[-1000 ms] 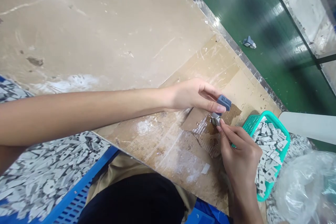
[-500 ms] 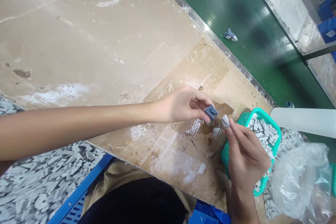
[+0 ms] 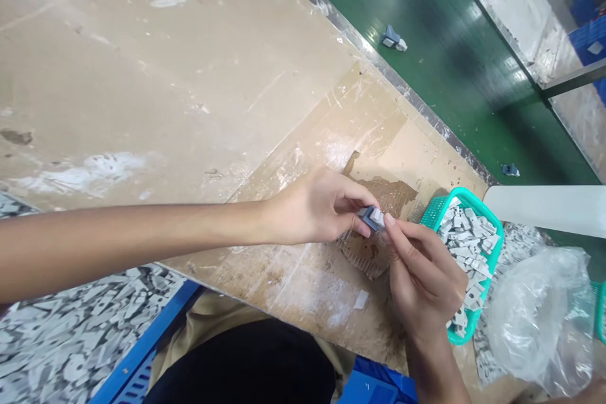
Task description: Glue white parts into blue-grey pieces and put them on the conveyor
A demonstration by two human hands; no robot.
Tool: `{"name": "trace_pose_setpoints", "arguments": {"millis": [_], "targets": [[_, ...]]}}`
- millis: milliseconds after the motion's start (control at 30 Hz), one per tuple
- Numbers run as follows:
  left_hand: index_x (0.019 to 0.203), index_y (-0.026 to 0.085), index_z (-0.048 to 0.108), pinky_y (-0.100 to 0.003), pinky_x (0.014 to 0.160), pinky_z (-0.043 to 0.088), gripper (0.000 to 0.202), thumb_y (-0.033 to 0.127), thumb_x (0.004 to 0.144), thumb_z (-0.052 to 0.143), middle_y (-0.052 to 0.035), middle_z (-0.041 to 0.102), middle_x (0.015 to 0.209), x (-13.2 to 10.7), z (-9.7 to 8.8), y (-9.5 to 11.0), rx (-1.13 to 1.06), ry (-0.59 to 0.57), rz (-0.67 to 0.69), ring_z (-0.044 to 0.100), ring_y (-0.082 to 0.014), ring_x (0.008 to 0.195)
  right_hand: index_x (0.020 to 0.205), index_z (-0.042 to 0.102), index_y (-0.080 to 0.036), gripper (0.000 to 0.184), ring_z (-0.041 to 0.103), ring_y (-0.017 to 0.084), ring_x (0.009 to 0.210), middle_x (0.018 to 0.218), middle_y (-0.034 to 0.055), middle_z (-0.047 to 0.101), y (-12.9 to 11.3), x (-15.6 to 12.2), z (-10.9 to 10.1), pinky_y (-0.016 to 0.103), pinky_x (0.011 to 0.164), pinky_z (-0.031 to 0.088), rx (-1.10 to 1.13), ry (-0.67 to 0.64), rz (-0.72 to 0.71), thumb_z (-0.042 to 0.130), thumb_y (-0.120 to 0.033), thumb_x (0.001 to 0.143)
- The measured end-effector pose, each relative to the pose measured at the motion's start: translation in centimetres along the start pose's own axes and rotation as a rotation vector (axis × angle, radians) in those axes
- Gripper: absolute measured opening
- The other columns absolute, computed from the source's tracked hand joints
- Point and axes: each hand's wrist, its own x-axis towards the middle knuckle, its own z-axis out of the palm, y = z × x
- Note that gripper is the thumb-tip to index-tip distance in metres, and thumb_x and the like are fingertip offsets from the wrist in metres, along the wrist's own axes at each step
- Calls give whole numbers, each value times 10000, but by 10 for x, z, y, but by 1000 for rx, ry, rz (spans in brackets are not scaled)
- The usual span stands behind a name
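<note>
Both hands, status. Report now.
Left hand pinching dark blue plastic part. Right hand holding pale grey piece against it. Nothing in the way; teal basket of grey pieces sits beside right hand.

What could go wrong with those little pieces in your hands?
The small blue-grey plastic piece and the pale piece are held between the left hand and the right hand. They are tiny, so they might slip and drop. A similar blue-grey piece lies on the green floor, where someone could step on it. The teal plastic basket sits close to the right hand, so a bump might spill the pale pieces inside.
</note>
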Motion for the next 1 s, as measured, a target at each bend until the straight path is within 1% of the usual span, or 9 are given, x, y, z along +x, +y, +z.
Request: {"name": "trace_pose_setpoints", "arguments": {"millis": [267, 433, 533, 633, 700, 767, 867, 933, 1000], "targets": [[875, 132, 742, -213, 658, 561, 131, 136, 810, 629, -46, 757, 810, -3, 3, -2, 67, 11, -59, 711, -156, 745, 1217, 702, -231, 414, 694, 130, 837, 934, 65, 701, 1, 8, 6, 226, 708, 575, -88, -104, -32, 472, -20, 946], [1140, 157, 698, -252, 716, 573, 357, 98, 792, 644, -52, 739, 867, 1, 0, -1, -31, 51, -145, 711, -156, 751, 1318, 637, -230, 436, 694, 127, 842, 988, 68, 700, 0, 16, 3, 233, 732, 574, 7, -173, 9, 442, -63, 965], [998, 156, 728, -271, 695, 571, 220, 173, 779, 723, -50, 717, 826, 5, -7, 7, -307, 77, -181, 696, -154, 715, 1373, 588, -300, 447, 685, 146, 917, 1053, 43, 710, -1, 13, -17, 267, 800, 562, -44, 33, 95, 535, -132, 962], [862, 159, 724, -331, 670, 588, 189, 181, 689, 796, -22, 682, 717, 9, -18, 12, -591, 144, -238, 695, -177, 646, 1314, 645, -292, 374, 687, 171, 865, 981, 35, 733, 12, 0, -44, 292, 793, 539, -207, 283, 226, 588, -212, 953], [836, 164, 728, -336, 634, 590, 227, 147, 625, 809, -20, 681, 686, 13, -26, 14, -615, 196, -287, 693, -188, 613, 1274, 679, -254, 338, 675, 184, 785, 963, 52, 735, 33, -12, -61, 308, 747, 527, -346, 283, 324, 588, -295, 951], [829, 165, 737, -321, 612, 587, 246, 137, 596, 809, -19, 686, 672, 20, -36, 18, -538, 259, -301, 679, -178, 589, 1212, 712, -242, 327, 657, 191, 725, 913, 48, 727, 55, -24, -74, 315, 676, 512, -424, 153, 389, 545, -348, 952], [868, 174, 745, -290, 663, 586, 219, 200, 662, 814, 10, 695, 691, 43, -59, 34, -265, 410, -182, 653, -139, 620, 1111, 733, -205, 310, 671, 217, 800, 928, 64, 725, 75, -37, -85, 339, 712, 514, -410, 19, 469, 501, -319, 941], [985, 190, 737, -240, 765, 560, 220, 234, 773, 776, 38, 716, 778, 70, -81, 49, 18, 562, -60, 654, -113, 739, 1068, 727, -195, 274, 668, 234, 895, 973, 75, 718, 75, -41, -87, 366, 799, 510, -385, -12, 511, 503, -274, 932], [1252, 235, 628, -278, 919, 527, 439, 216, 828, 738, 67, 727, 940, 104, -108, 61, 189, 746, -32, 643, -118, 870, 1048, 718, -203, 230, 648, 245, 960, 987, 70, 705, 70, -41, -85, 386, 861, 492, -373, -60, 535, 527, -237, 925]]}}
